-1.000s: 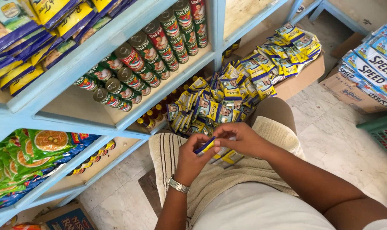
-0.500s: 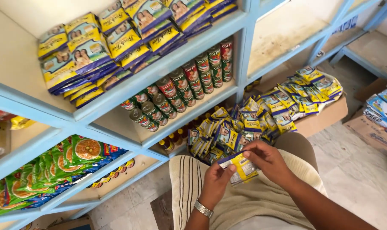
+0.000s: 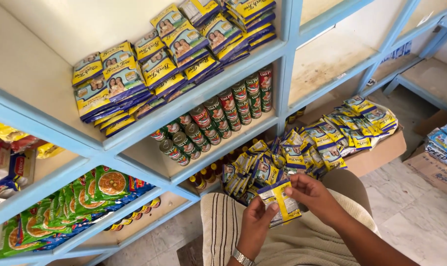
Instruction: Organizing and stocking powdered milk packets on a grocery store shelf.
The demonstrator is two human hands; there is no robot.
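Both my hands hold one small yellow and blue sachet (image 3: 283, 201) above my lap. My left hand (image 3: 257, 222), a metal watch at its wrist, pinches the sachet's lower left edge. My right hand (image 3: 313, 195) grips its upper right corner. Just beyond lies a long strip of the same sachets (image 3: 302, 155), draped from my knee across a cardboard box (image 3: 381, 153) on the floor.
A pale blue shelf frame (image 3: 135, 132) fills the left and top. It holds stacked yellow and blue packets (image 3: 154, 64), rows of tins (image 3: 213, 120), small bottles (image 3: 204, 180) and green noodle packs (image 3: 71, 204). Boxes (image 3: 442, 152) stand on the tiled floor at the right.
The view has tilted upward, showing the upper shelf of packets. My hands have turned the sachet flat and raised it slightly, and now show its front.
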